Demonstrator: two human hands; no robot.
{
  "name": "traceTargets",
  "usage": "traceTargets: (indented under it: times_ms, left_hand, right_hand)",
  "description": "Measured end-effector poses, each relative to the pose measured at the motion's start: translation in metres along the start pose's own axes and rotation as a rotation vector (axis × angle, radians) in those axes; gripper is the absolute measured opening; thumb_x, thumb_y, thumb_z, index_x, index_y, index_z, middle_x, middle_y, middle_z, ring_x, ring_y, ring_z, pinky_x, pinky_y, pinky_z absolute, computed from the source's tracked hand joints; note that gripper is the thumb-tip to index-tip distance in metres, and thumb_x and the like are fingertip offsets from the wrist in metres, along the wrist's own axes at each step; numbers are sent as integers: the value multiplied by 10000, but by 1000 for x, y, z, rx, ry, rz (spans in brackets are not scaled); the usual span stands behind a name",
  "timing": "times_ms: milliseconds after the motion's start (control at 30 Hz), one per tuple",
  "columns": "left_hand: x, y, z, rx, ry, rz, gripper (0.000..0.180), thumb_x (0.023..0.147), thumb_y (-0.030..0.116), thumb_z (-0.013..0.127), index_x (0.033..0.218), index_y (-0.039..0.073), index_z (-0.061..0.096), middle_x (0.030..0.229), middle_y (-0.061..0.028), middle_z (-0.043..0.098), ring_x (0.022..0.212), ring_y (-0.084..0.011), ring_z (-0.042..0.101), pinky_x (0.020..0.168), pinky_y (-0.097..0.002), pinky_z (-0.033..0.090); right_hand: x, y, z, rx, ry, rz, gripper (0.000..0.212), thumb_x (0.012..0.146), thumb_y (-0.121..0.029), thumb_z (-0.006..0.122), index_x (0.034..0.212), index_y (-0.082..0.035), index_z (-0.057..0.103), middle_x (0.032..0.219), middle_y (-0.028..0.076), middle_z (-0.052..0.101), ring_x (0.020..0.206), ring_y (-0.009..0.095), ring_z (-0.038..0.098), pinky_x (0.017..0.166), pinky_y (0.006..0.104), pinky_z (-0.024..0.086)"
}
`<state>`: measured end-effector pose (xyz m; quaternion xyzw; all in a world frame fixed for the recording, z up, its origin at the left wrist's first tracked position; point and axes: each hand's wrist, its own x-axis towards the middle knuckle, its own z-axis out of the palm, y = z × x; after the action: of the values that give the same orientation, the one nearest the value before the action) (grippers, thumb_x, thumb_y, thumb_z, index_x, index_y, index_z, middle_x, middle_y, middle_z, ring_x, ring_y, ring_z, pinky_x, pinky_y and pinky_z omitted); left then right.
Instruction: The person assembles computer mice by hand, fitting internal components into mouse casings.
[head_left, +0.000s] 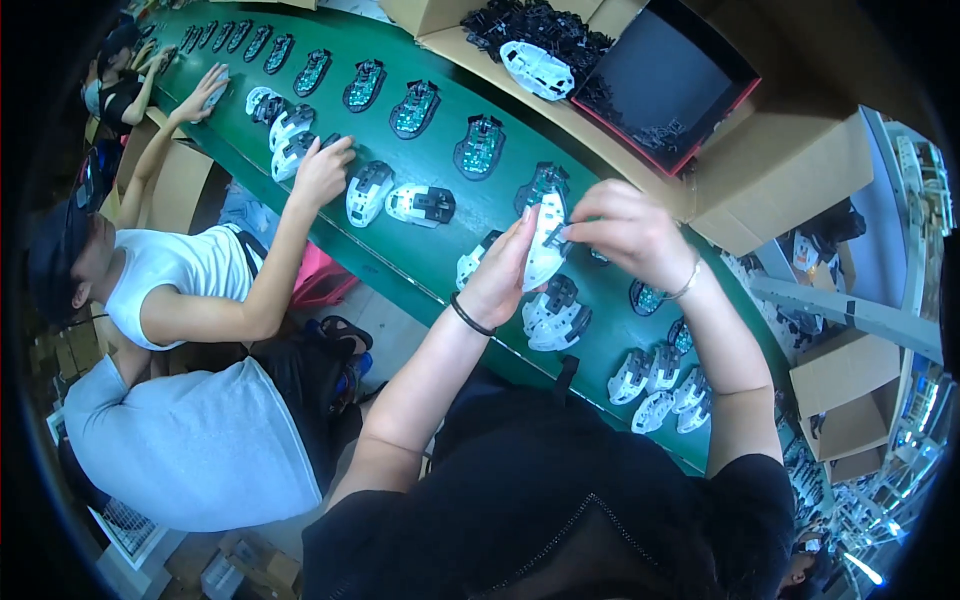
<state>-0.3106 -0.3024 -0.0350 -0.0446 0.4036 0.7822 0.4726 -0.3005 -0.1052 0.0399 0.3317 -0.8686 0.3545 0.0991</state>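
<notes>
My left hand (497, 272) is closed on a white computer mouse shell (545, 250), held tilted up over the green work surface (400, 255). At the shell's right side, the fingers of my right hand (632, 238) are pinched together; whatever they grip is too small to make out. Just behind the shell lies a black mouse base with a green circuit board (545, 182), partly covered. Below my hands sit white-and-black mouse shells (555, 318), close together. Further right is a cluster of similar shells (655, 380).
A row of mouse bases (480, 148) runs along the surface to the far left. Behind it, a carton holds black small parts (535, 35) and a dark red-rimmed box (665, 85). Left of me, a co-worker's hand (322, 172) touches shells. Open cartons (850, 385) stand right.
</notes>
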Motion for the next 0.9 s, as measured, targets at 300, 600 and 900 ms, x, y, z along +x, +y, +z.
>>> traceTargets:
  times_ms: [300,600,900]
  left_hand:
    - [-33,-4,29,122,-77,77,679,810,148,528,1418,110,228,1067,26,500,861,-34,498,644,-203,417]
    - [-52,-9,35,24,-343,81,760,807,85,592,1420,27,146,1204,-34,459,1041,-75,475,814,-199,414]
    - [-60,-15,41,12,-258,142,821,814,97,587,1428,-3,50,1207,-41,455,1008,-77,491,813,-208,423]
  right_hand:
    - [-23,-34,2,-207,85,-215,250,631,-44,602,875,4,629,898,110,597,855,253,596,678,327,523]
    - [-37,-61,3,-130,233,-145,231,609,-10,668,839,-2,646,852,110,612,805,266,602,687,340,506]
    - [-44,-83,13,-231,339,33,292,597,24,676,882,-38,662,856,87,582,717,250,566,654,316,483]
